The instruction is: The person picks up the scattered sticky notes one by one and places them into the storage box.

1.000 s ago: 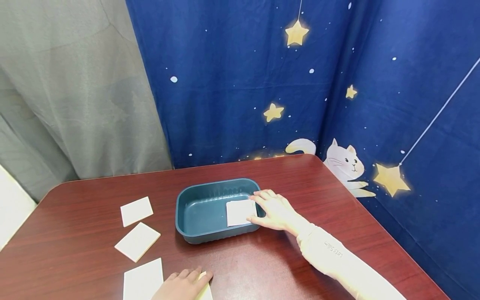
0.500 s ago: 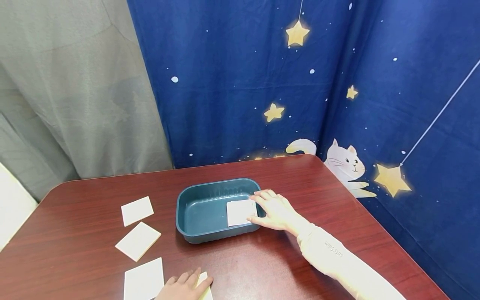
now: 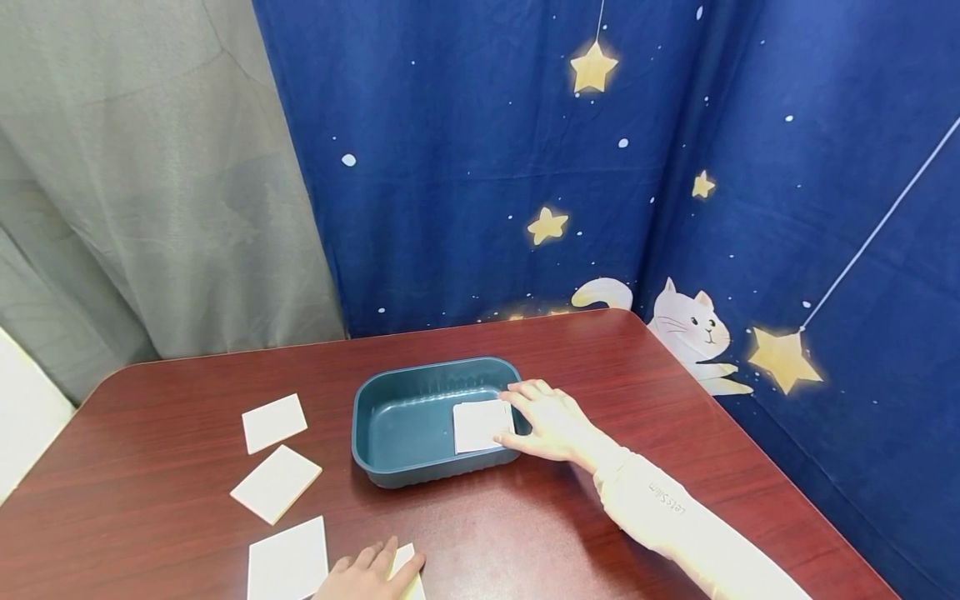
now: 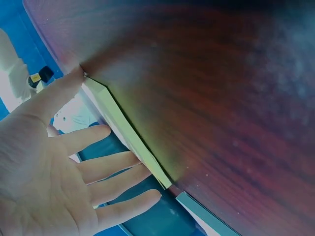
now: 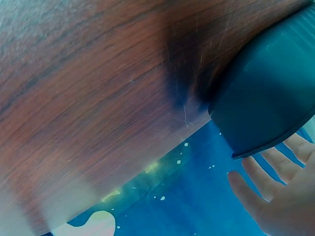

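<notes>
My left hand (image 3: 366, 575) is at the table's front edge, its fingers and thumb spanning a pale yellow note pad (image 3: 408, 575). In the left wrist view, the pad's thick yellow edge (image 4: 130, 132) lies between thumb and fingertips. A teal plastic box (image 3: 408, 429) stands mid-table with a stack of white square pads (image 3: 477, 427) at its right end. My right hand (image 3: 551, 421) reaches over the box's right rim, thumb and fingers spread loosely near the stack's right corners. In the right wrist view, the fingers extend past the box's rim (image 5: 275, 145).
Three white pads lie left of the box: one at the back (image 3: 274, 423), a turned one in the middle (image 3: 276, 483) and a larger one in front (image 3: 288, 557). Blue and grey curtains hang behind the brown table (image 3: 600, 350).
The left hand's fingers have shifted very slightly on the yellow pad. The right hand, the box and the white pads keep their places.
</notes>
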{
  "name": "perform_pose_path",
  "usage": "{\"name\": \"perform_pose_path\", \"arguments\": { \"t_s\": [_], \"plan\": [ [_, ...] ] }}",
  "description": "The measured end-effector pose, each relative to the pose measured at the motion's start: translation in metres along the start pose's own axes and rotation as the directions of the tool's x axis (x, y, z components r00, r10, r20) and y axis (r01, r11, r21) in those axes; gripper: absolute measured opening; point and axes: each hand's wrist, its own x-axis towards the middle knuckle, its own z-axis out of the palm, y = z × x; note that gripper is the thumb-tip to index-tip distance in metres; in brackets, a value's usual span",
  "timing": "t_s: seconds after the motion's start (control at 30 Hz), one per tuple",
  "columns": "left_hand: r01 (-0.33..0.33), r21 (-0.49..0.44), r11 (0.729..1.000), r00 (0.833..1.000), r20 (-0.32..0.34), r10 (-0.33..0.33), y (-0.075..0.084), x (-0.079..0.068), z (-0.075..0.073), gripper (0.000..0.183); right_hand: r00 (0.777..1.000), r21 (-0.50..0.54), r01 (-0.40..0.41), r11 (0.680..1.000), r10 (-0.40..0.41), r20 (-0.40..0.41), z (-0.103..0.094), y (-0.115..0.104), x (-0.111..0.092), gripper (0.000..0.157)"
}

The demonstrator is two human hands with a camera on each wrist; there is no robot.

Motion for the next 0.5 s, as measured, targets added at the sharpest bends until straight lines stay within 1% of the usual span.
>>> {"name": "perform_pose_path", "arguments": {
  "t_s": [0.2,0.27,0.43,0.5],
  "plan": [
    [-0.037,0.033,0.999,0.999,-0.027,0.038,0.000,-0.002,-0.003,0.064,1.000,0.000,-0.002,1.000,0.002,0.001,0.000,0.000,0.000,0.063],
    [-0.041,0.036,0.999,0.999,-0.023,0.042,0.001,-0.002,-0.006,0.065,1.000,0.000,-0.001,1.000,0.001,0.001,0.000,0.000,0.000,0.063],
    [-0.028,0.021,0.999,1.000,-0.008,0.028,0.005,-0.002,-0.011,0.065,1.000,-0.002,0.003,1.000,-0.003,0.003,0.000,0.000,0.000,0.063],
    [-0.020,0.017,1.000,1.000,-0.008,0.021,0.006,-0.001,-0.010,0.065,1.000,-0.002,0.005,1.000,-0.005,0.002,-0.001,0.000,0.000,0.063]
  ]
}}
